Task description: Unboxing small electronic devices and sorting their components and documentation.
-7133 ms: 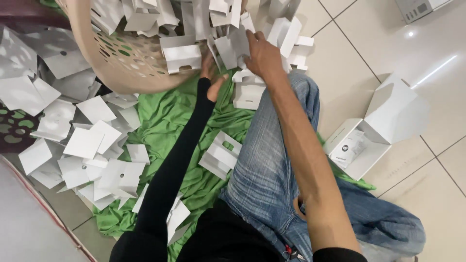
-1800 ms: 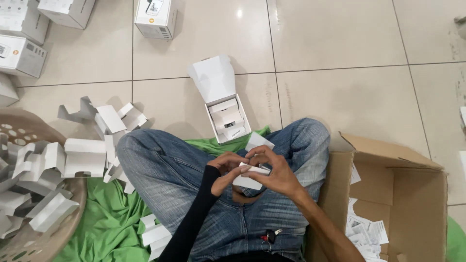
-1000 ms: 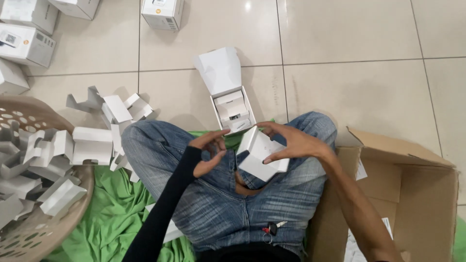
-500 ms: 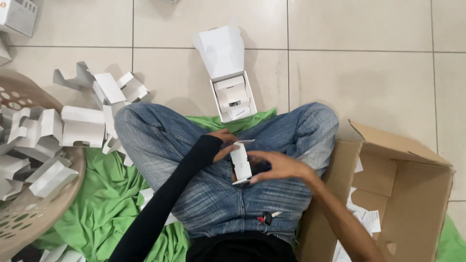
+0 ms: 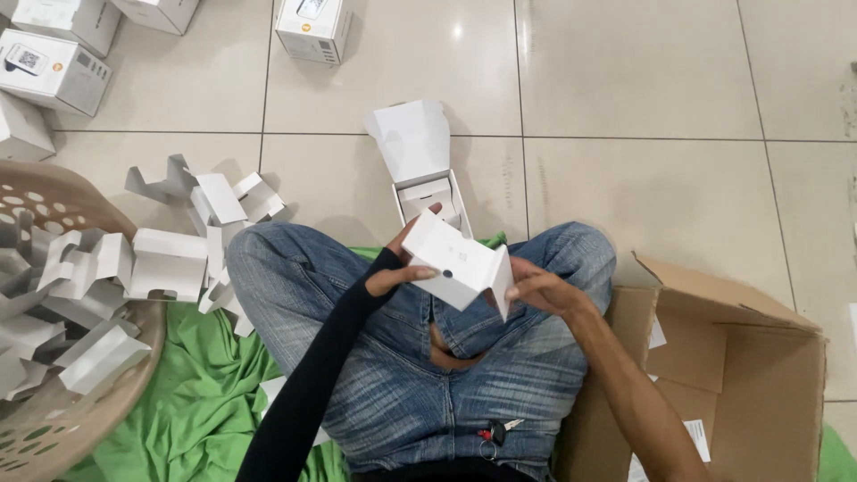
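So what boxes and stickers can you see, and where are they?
Folded white card piece: held by left hand and right hand over the lap.
Open white box: floor ahead, lid up.
Closed white boxes: far floor, with dark labels.
Brown carton: right, open, paper slips inside.

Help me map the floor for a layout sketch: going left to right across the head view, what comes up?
Basket → pile of folded inserts → left hand → folded white card → right hand → cardboard box.
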